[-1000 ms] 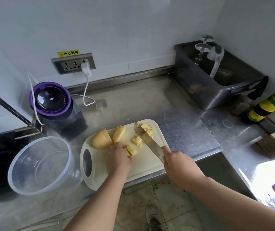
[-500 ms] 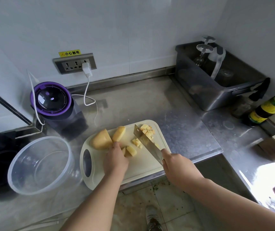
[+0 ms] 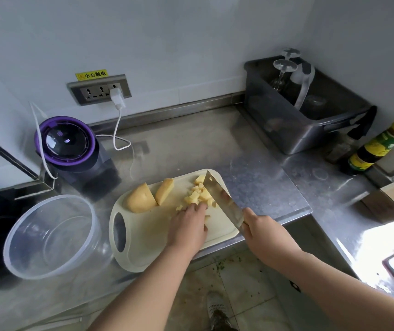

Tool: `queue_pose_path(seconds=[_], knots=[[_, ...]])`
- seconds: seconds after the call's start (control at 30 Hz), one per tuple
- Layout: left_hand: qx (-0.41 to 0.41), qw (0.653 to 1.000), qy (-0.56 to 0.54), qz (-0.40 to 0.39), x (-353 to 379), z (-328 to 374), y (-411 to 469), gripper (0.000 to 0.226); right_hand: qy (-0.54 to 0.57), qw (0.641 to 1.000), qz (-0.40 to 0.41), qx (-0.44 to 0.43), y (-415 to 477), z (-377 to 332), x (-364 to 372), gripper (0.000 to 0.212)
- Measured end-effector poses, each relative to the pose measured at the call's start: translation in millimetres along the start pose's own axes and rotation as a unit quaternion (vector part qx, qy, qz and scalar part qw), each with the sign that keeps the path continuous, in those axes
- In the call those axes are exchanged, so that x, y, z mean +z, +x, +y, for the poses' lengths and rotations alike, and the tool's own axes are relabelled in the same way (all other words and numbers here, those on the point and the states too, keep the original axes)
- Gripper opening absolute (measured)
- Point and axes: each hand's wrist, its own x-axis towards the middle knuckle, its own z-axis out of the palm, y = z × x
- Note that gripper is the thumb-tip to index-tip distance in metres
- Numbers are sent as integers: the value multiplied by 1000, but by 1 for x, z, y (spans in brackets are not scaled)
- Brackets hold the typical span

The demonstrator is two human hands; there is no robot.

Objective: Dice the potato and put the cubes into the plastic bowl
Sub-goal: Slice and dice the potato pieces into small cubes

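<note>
The right hand (image 3: pixel 266 231) is clenched around the handle of a cleaver (image 3: pixel 222 199). The handle itself is hidden inside the fist, and the broad blade slants away across the right part of the cutting board (image 3: pixel 143 237). The blade's flat side stands against the right side of a heap of potato cubes (image 3: pixel 198 194). The left hand (image 3: pixel 188 226) lies palm down on the board with its fingers stretched forward rather than curled, gripping nothing. Its fingertips touch the near edge of the heap, so the cubes sit between those fingertips and the blade. A stray cube or two seems to lie partly under this hand, though that is hard to make out. Two uncut potato pieces, a big chunk (image 3: pixel 141 199) and a thinner wedge (image 3: pixel 165 191), rest on the board's far left corner, apart from both hands. The clear plastic bowl (image 3: pixel 52 235) stands on the steel counter (image 3: pixel 215 144) just left of the board's handle end, beyond the left forearm. Behind it are a purple-lidded appliance (image 3: pixel 65 140) and a white charger (image 3: pixel 117 97) plugged into a wall socket. A grey tub (image 3: pixel 298 125) and a sauce bottle (image 3: pixel 379 146) stand at the far right.
</note>
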Motion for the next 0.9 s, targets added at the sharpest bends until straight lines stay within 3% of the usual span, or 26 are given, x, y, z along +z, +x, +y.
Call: queue_pose_path(seconds=[0.23, 0.67, 0.9], knots=[[11, 994, 112, -17, 7, 8, 32, 44, 8, 1000, 7, 5, -3, 12, -4, 11], [63, 996, 64, -15, 8, -5, 1, 41, -1, 1000, 5, -9, 7, 9, 1, 7], [-15, 997, 79, 15, 0, -8, -3, 50, -7, 1000, -4, -14, 4, 9, 5, 8]])
